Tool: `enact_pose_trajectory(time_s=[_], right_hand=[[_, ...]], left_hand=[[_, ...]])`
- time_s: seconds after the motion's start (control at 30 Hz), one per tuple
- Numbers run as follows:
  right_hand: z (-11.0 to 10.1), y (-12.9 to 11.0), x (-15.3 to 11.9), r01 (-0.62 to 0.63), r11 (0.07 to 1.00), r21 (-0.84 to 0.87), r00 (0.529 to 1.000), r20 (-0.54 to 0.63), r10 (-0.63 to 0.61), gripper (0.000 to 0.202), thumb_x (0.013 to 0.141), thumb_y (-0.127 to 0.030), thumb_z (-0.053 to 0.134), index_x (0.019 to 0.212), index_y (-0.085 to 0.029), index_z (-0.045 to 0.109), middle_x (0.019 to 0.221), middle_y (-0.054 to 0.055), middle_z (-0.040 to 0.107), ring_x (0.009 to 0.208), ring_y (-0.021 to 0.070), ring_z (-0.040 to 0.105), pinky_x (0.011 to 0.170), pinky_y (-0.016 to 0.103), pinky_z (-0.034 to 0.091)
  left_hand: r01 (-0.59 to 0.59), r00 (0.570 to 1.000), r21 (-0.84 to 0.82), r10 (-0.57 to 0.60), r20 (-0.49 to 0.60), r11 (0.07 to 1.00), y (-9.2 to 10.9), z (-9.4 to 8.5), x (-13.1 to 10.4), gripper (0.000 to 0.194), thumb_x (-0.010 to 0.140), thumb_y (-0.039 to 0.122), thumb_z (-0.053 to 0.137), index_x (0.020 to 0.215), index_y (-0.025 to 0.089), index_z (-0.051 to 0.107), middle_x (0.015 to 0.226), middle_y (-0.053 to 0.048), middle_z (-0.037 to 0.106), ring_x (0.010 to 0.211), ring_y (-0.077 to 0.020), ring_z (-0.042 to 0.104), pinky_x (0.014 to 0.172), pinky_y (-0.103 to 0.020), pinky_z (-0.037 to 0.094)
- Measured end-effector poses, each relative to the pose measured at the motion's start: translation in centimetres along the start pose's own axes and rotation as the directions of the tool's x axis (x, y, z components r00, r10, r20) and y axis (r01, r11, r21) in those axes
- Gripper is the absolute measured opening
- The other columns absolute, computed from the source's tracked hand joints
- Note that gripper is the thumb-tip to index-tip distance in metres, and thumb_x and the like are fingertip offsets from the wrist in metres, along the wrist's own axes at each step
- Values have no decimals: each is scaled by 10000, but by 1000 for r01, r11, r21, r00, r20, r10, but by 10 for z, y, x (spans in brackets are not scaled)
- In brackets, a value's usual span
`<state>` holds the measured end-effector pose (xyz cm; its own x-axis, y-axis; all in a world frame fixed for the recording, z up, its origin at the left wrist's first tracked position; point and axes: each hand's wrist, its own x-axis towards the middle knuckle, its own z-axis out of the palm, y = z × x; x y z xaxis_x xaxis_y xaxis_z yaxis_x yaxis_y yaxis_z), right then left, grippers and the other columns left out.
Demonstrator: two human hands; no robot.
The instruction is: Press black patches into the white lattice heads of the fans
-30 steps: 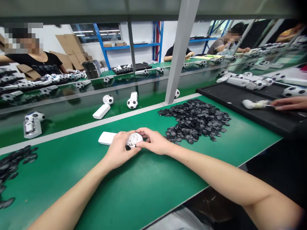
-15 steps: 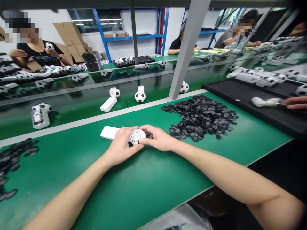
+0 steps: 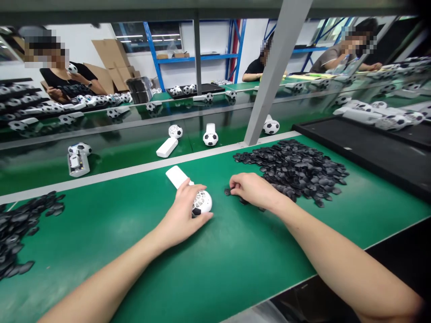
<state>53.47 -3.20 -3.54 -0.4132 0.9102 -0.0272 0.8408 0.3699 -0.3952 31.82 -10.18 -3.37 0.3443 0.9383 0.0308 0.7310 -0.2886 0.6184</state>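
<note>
Well, the ball is the thing to watch, so I'll place everything by it. Far to its left, a spread of black patches lies on the green table. Behind and left of it, on the belt, sits a white toy with its insides showing. A white handle points away from the ball to the back left (the join is under the fingers, so I can't swear they are one piece). The left hand is wrapped round the ball's left side, thumb on the near edge, holding it down against the table.

Just right of the ball, the right hand reaches down with its fingers bunched beside a loose patch; I can't tell whether they have closed on it. Further right of the ball spreads a big heap of the same patches, and beyond that a black tray.

To my eye, the step in hand is picking out a patch. The next move calls for a clean pinch on just one, with the left hand keeping the ball steady.
</note>
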Motion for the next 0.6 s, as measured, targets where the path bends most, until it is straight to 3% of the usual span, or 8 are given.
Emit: enact_pose_trajectory(time_s=[0.13, 0.23, 0.4, 0.53, 0.6], right_hand=[[1, -2, -1, 64, 995, 71, 995, -78, -59, 105, 774, -113, 537, 770, -215, 558, 620, -16, 595, 525, 131, 529, 499, 244, 360], [4, -5, -3, 104, 965, 242, 993, -85, -86, 107, 820, -142, 477, 828, -212, 558, 618, -28, 576, 500, 111, 520, 500, 235, 391], [10, -14, -4, 105, 743, 661, 987, 25, -162, 133, 810, -210, 529, 923, -165, 582, 743, 9, 615, 662, 131, 599, 595, 252, 488], [11, -20, -7, 370, 782, 502, 929, -194, -315, 112, 817, -221, 550, 850, -203, 656, 831, 19, 615, 794, 144, 582, 737, 292, 471], [12, -22, -10, 440, 789, 430, 896, -267, -354, 95, 811, -221, 574, 827, -219, 667, 846, 13, 624, 814, 145, 577, 771, 292, 455]], left_hand=[[-125, 984, -95, 136, 114, 988, -8, -9, 5, 551, 718, 217, 568, 1237, 248, 386, 1382, -45, 345, 1350, -228, 102, 1089, -465, 163], [-142, 977, -128, 160, 143, 982, -13, -15, 7, 579, 701, 178, 568, 1245, 250, 381, 1401, -36, 320, 1351, -203, 104, 1097, -435, 155], [-148, 976, -143, 168, 136, 978, -14, -14, 7, 577, 697, 171, 570, 1240, 250, 391, 1399, -31, 323, 1350, -198, 109, 1095, -432, 160], [-167, 975, -152, 186, 124, 974, -15, -13, 7, 580, 691, 170, 570, 1238, 242, 392, 1375, -33, 360, 1348, -212, 124, 1093, -450, 160], [-174, 974, -152, 193, 121, 973, -16, -13, 7, 584, 688, 165, 570, 1239, 245, 391, 1369, -27, 367, 1347, -212, 126, 1094, -446, 163]])
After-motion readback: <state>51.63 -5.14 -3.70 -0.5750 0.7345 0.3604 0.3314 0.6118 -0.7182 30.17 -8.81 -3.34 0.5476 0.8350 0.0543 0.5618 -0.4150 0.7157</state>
